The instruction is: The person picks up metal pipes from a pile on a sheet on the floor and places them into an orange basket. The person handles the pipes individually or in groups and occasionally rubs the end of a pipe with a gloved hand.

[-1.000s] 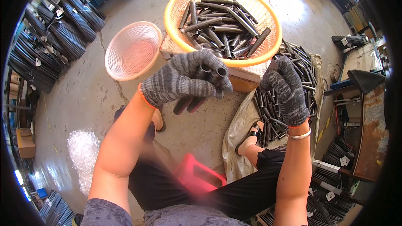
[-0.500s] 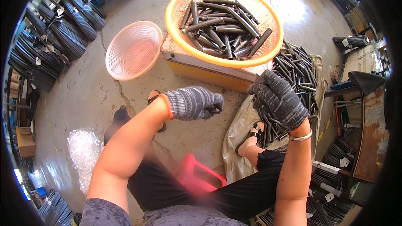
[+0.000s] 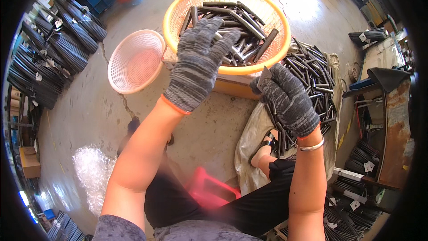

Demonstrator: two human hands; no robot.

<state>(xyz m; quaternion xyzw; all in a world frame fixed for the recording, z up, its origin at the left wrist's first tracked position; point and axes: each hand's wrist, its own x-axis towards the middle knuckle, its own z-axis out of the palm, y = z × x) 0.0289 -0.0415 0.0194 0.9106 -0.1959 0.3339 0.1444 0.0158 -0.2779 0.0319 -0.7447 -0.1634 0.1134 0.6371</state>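
My left hand (image 3: 198, 58), in a grey striped knit glove with an orange cuff, reaches over the near left rim of the orange plastic basket (image 3: 171, 15). Its fingers are spread over short dark metal tubes (image 3: 243, 15) heaped inside; whether they touch one is hard to see. To the right, beside the basket's near rim, my gloved right hand (image 3: 287, 100) is closed on a thin, flat, grey metal piece (image 3: 265, 79) with a pointed corner, pinched at the thumb side. More tubes (image 3: 312, 69) lie in a pile on a pale sack (image 3: 249, 156) beyond that hand.
A cardboard box (image 3: 236, 89) supports the orange basket. Left of it, a smaller pink basket (image 3: 136, 62) stands on the floor. A red plastic stool (image 3: 207, 189) is between my legs, and clear plastic wrap (image 3: 91, 172) lies to the left. Long rod bundles (image 3: 67, 40) line the left side.
My left hand has moved up and forward from over the floor to the orange basket, and its curled fingers have spread. The right hand stays nearby, still gripping the flat metal piece.
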